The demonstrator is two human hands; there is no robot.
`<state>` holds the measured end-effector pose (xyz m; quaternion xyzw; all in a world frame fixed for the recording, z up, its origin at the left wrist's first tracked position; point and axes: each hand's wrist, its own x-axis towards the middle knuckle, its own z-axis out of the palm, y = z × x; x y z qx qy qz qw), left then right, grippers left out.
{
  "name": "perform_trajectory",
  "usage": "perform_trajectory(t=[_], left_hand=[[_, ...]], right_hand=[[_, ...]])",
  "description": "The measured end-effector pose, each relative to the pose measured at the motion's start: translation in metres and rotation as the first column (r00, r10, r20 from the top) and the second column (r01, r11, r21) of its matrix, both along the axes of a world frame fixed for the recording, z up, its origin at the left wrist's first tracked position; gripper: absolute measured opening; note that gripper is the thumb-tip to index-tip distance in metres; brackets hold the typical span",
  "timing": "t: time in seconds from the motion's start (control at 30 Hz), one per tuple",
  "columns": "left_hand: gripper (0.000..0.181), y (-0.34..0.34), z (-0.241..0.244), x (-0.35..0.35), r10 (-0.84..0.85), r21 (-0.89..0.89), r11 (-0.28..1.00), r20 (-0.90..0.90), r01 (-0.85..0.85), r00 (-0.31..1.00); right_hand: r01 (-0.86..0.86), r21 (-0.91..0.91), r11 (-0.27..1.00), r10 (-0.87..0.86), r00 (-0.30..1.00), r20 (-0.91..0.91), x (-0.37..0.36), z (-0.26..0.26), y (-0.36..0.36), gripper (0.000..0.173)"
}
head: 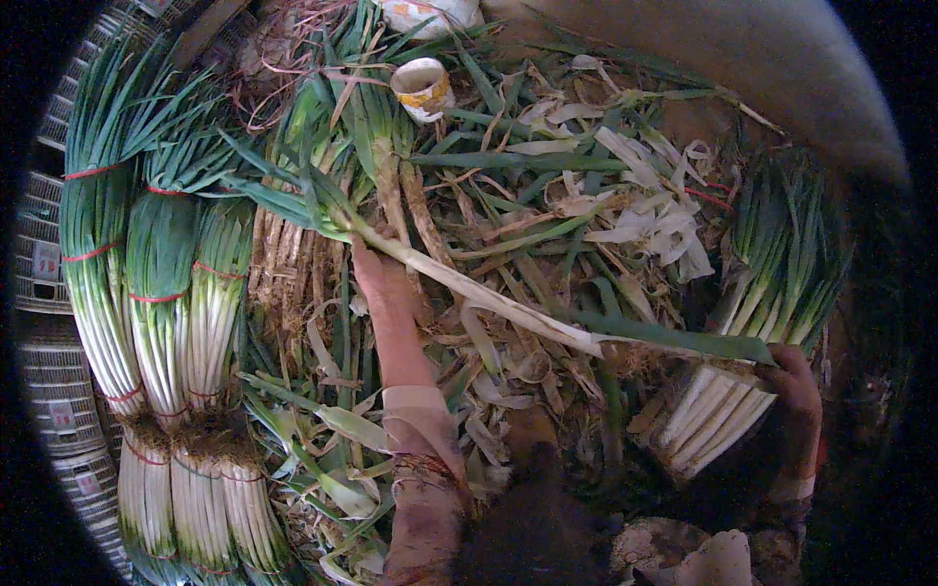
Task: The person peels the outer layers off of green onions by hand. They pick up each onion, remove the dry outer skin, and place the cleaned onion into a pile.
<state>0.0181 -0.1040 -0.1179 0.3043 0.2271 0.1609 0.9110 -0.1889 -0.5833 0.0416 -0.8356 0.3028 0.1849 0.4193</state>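
Note:
My left hand (pixel 382 275) is closed around a long green onion (pixel 498 304) near the base of its green leaves. Its pale stalk slants down to the right in front of me. At the far right, my right hand (pixel 797 381) pinches the end of a green leaf strip (pixel 681 340), which stretches back towards the lower end of the stalk. Whether strip and stalk are still joined there, I cannot tell. Just beneath and beside my right hand lies a pile of cleaned green onions (pixel 714 417), white ends towards me and green tops pointing away.
Bundles of green onions (pixel 163 242) tied with red bands line the left side, with more bundles (pixel 205 505) below. Soil-covered onions (pixel 293 271) lie beside them. Peeled leaves (pixel 542 351) litter the ground around a white-and-yellow cup-like container (pixel 423 91), pink twine (pixel 282 91) and plastic crates (pixel 42 256).

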Motion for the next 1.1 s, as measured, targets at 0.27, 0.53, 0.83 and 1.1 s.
perform_trajectory(t=[0.27, 0.53, 0.83, 1.1], left_hand=[[0.022, 0.055, -0.039, 0.009, 0.053, -0.111, 0.993, 0.021, -0.050, 0.998], [0.024, 0.069, -0.037, 0.020, 0.092, -0.017, 0.995, -0.107, -0.094, 0.990], [0.027, 0.070, -0.039, 0.034, 0.200, 0.024, 0.979, -0.321, -0.203, 0.926], [0.024, 0.046, -0.040, 0.035, 0.155, 0.070, 0.988, -0.390, -0.139, 0.908]], right_hand=[[-0.243, -0.043, 0.969, 0.244, 0.969, 0.034, 0.020, -0.011, -0.013, 0.024], [-0.574, 0.225, 0.787, 0.602, 0.795, -0.079, 0.033, 0.003, 0.014, 0.027], [-0.333, -0.024, 0.942, 0.321, 0.923, -0.213, -0.014, 0.011, -0.063, 0.034], [0.207, -0.233, 0.950, -0.062, 0.858, 0.509, 0.019, 0.020, -0.079, 0.035]])
